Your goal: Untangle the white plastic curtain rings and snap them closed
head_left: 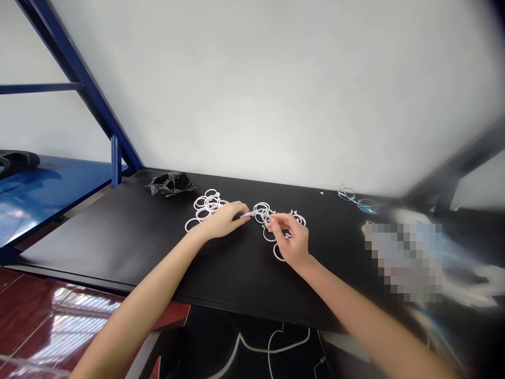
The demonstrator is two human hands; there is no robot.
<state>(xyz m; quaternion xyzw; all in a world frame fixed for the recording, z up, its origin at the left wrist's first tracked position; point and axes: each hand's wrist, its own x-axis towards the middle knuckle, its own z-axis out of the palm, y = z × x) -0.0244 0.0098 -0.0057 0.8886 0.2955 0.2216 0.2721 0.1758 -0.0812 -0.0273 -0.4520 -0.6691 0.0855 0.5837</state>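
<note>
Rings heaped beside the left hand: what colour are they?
The rings are white; the head view shows them best.

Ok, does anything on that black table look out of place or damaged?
The glasses at the back right and what looks like crumpled dark plastic at the back left seem unrelated to the white rings in hand. A tiny yellow scrap sits left of the glasses. No spill or damage shows.

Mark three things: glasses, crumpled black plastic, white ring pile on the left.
Glasses (pixel 366 206): head view, on the right-hand lens.
Crumpled black plastic (pixel 172 184): head view, middle of the bundle.
White ring pile (pixel 212 204): head view, overlapping rings mid-pile.
</note>
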